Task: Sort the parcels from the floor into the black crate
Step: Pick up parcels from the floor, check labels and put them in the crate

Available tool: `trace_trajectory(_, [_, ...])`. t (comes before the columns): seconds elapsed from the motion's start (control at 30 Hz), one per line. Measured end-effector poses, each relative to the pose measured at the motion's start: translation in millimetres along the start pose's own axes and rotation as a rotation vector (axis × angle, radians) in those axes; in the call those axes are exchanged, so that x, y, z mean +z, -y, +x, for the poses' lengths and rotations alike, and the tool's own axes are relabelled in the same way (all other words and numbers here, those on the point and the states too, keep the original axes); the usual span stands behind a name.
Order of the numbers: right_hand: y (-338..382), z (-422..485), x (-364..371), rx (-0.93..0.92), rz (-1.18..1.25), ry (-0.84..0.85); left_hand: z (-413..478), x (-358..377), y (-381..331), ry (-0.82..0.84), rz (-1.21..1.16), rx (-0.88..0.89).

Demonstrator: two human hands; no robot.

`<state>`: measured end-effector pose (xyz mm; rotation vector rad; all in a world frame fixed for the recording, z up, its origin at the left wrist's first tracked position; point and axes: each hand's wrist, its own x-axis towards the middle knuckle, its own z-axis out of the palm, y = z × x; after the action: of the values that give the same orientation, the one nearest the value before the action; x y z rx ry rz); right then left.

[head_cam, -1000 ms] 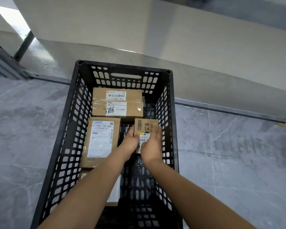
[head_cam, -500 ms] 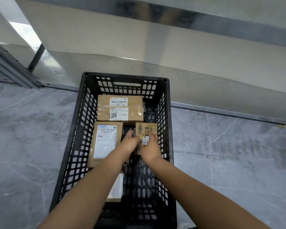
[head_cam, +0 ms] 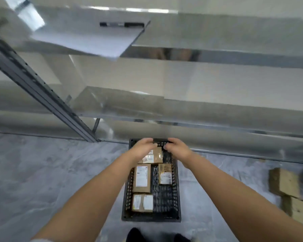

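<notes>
Four brown cardboard parcels (head_cam: pixel 142 178) lie in the black slatted plastic crate (head_cam: pixel 175 198) beneath me. My left hand (head_cam: pixel 143 147) and right hand (head_cam: pixel 178 148) hover over its far end, fingers loosely curled, holding nothing.

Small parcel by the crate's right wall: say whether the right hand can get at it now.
Probably yes. The small parcel lies uncovered in the open black crate, and the right hand hovers empty above the crate's far end; it only needs to drop down.

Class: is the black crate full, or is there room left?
Room left: four parcels lie in the black crate, its near-right floor bare.
</notes>
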<state>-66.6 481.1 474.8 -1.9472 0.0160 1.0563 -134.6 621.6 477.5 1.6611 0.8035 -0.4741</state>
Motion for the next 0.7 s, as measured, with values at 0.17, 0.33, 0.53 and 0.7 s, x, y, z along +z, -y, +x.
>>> trace_trajectory(0.17, [109.3,-96.7,-56.5,-0.144,0.052,-0.030,-103.4,-35.2,-133.6,-0.061,0.012,0.173])
trace_trajectory(0.33, [185.5,-186.6,-132.0,-0.250,0.119,-0.125,-194.1,-45.1,-244.0,-0.042,0.077,0.323])
trace_trajectory(0.53, [223.4,-268.5,-205.4,-0.388,0.184,-0.303,-258.6,-32.9,-319.0,0.009,0.146,0.548])
trace_trajectory(0.7, [217.4,-316.4,-238.3,-0.439,0.241,-0.415,-276.3,-8.8,-355.9,0.050,0.168,0.688])
